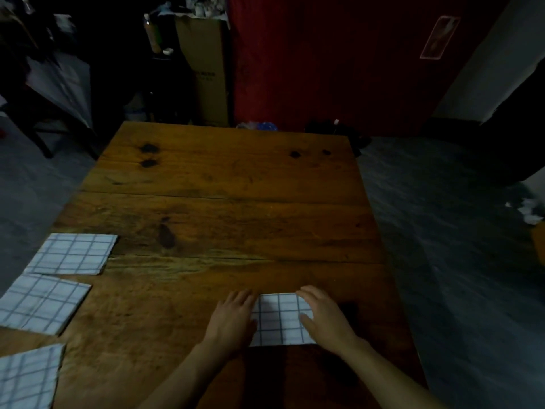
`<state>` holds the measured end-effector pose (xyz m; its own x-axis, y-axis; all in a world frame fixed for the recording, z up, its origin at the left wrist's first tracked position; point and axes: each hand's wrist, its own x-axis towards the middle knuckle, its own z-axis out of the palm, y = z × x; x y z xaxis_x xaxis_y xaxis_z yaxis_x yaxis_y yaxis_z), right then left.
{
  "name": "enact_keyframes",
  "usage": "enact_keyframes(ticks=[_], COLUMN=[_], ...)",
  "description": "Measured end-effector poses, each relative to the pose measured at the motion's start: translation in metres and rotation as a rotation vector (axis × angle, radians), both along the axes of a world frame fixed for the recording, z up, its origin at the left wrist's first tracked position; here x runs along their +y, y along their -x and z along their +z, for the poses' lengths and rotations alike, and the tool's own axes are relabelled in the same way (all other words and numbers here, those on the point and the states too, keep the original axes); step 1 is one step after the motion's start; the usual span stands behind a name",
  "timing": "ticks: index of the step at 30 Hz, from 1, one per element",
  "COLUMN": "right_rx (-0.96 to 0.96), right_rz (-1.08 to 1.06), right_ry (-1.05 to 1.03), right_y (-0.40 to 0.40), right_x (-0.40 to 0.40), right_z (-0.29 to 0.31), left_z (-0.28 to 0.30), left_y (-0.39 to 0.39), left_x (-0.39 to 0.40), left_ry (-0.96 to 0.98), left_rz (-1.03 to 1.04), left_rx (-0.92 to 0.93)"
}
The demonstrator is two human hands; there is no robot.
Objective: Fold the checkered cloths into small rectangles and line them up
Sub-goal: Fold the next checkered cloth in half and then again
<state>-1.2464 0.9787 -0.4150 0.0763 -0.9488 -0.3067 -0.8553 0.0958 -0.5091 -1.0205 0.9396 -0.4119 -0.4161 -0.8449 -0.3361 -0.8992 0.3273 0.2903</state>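
Person, seen from above by head camera: two bare forearms entering from the lower edge. Left hand [233,317] bare, no glove, ring or watch visible; fingers slender, nails short as far as the dim light shows. Right hand [321,315] likewise bare and unadorned. No sleeve or cuff within view on either arm; wrists uncovered. Lighting low, fine detail indistinct.

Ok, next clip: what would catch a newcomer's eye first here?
Both hands, left hand and right hand, lie flat on a small folded checkered cloth near the wooden table's front edge. Three more checkered cloths run in a line down its left side.
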Motion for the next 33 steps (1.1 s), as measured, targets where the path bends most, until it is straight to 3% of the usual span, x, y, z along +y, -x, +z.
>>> enact_keyframes(ticks=[4,8,19,26,33], right_rx=[0.175,0.272,0.254,0.230,0.203], right_rz=[0.224,0.366,0.256,0.157,0.208], right_ry=[-0.043,-0.102,-0.111,-0.026,-0.006], right_y=[-0.025,-0.046,0.003,0.003,-0.009], right_x=[0.001,-0.001,0.015,0.007,-0.003], right_z=[-0.015,-0.027,-0.038,-0.029,-0.028], left_z=[-0.017,-0.027,-0.037,-0.026,-0.018], left_y=[0.018,0.030,-0.005,0.003,0.017], left_x=[0.010,0.013,0.022,0.013,-0.003], left_ry=[-0.014,-0.064,-0.083,0.014,0.050], left_rz=[-0.157,-0.232,-0.074,-0.044,-0.005], left_rx=[-0.154,-0.167,-0.124,-0.144,-0.169])
